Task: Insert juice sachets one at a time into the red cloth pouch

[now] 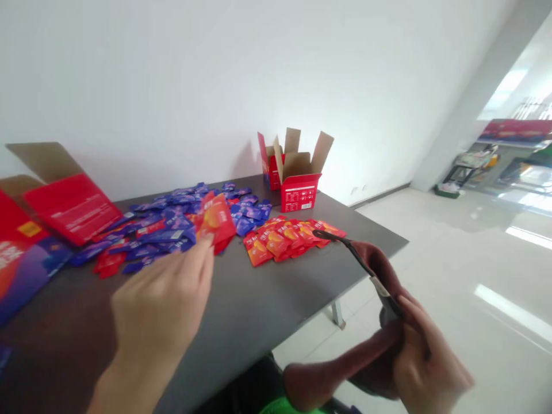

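Orange-red sachet point(215, 219) stands pinched between the fingertips point(203, 252) of the left hand point(159, 310), its fingers pressed close together, just above a heap of blue sachets point(166, 227) on a dark grey table point(241, 339). Well apart from it, the right hand point(425, 368) curls around a maroon cloth point(375, 270), fingers pressed into the folds. A black strap point(338, 240) runs from the cloth toward a spread of red sachets point(287, 238). An open red cardboard box point(299, 192) stands at the table's far edge with a second box point(268, 164) beside it, and another red box point(71, 208) sits at the left end.
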{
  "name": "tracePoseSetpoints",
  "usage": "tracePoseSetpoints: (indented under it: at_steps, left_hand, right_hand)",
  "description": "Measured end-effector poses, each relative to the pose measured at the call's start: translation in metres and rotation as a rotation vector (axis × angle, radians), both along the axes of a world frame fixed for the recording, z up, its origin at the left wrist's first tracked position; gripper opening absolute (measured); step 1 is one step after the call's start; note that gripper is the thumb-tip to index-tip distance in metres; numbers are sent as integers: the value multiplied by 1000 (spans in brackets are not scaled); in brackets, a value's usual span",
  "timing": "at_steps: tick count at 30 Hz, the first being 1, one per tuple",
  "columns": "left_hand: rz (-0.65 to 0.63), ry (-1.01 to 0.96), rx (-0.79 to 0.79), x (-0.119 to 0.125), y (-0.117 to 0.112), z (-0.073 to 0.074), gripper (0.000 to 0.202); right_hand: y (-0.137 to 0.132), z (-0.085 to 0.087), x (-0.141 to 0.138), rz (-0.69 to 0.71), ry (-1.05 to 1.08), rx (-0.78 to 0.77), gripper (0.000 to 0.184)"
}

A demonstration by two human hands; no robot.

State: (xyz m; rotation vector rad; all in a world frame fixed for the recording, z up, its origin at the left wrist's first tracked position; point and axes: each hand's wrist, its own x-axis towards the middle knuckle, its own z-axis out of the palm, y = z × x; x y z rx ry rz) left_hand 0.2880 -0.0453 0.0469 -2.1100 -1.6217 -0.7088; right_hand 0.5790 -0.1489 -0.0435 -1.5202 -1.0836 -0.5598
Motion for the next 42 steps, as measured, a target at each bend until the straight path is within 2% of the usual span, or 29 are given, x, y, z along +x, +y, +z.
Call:
tracePoseSetpoints:
  at_steps: [1,3,5,8,11,13,16,20,29,32,34,36,38,40,42]
  left_hand:
    - [11,94,42,26,11,11,34]
    - [-41,220,-44,74,34,20,36]
    - [-102,278,-115,113,59,13,35]
    - [-175,340,-211,156,90,-11,22]
    - [-241,391,-308,183,107,-33,24]
    - [-278,413,-352,196,110,-43,26]
    - [-305,426,-397,208,108,-50,27]
    - [-302,410,-418,215,105,-54,28]
    - [-314,333,-270,212,96,-48,35]
    - [-342,288,-201,209,81,-39,37]
    - [-359,247,-165,196,62,-32,34]
    - [-352,199,-140,168,40,-28,34]
    - [-277,142,-107,126,21,-26,33]
    - [-51,75,-32,75,10,-27,33]
    - [212,81,-111,24,9,-27,37]
  right_hand:
    - [-2,-7,7,-20,-17,-8,25]
    - [-4,-17,20,-75,-55,-25,29]
    - [-4,-25,30,-143,-89,-33,32]
    - [-4,-31,41,-209,-120,-34,35]
    - [-5,-36,49,-255,-146,-21,39]
    - [-6,-39,54,-281,-158,-29,42]
    - [-8,-41,59,-291,-152,-54,43]
    - [-9,-43,60,-286,-154,-62,42]
    - [-9,-46,59,-283,-165,-100,40]
    - [-8,-41,54,-287,-156,-78,39]
    - [-10,-36,46,-273,-131,-48,38]
    - [-12,-33,33,-184,-101,-39,39]
    - [-13,-32,16,12,-103,-70,40]
    - [-9,-32,-4,216,-134,-114,41]
    - [2,-33,-24,421,-201,-145,43]
